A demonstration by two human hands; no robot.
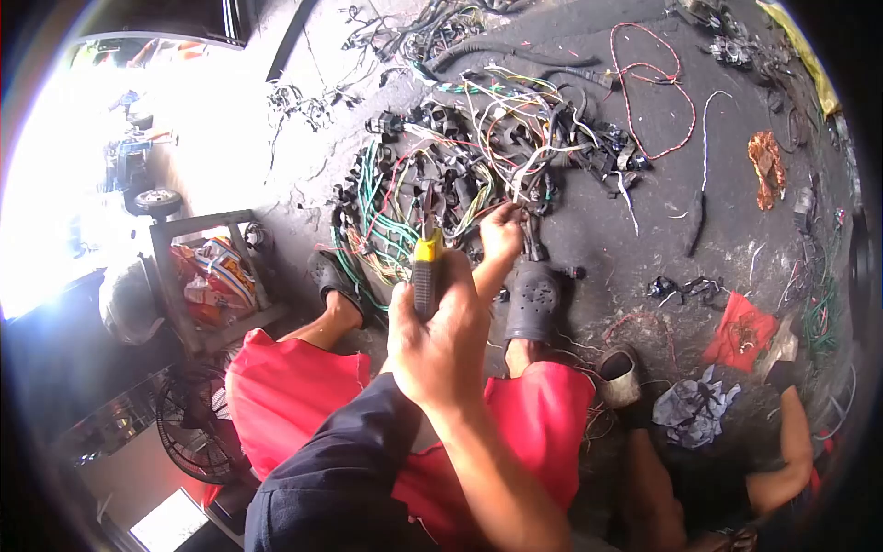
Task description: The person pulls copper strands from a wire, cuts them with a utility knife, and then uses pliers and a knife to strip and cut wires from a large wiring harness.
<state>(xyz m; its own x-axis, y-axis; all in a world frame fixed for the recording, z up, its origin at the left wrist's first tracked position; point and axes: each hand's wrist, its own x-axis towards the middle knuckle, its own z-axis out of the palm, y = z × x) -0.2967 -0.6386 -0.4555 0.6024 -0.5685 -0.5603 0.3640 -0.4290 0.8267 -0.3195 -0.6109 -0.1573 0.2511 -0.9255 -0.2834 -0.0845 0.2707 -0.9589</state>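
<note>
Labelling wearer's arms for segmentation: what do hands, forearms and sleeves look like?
Both hands, left and right, are ungloved. Left arm: dark navy sleeve, loose, with visible folds, plain as far as visible; its end is hidden where the arms cross. Right forearm: bare down to the picture's edge, any sleeve out of view.

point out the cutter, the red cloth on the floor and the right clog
cutter [428,249]: head view, yellow front end of its handle
red cloth [739,332]: head view, about the middle of the cloth
right clog [531,313]: head view, top of the upper, by the holes
</note>
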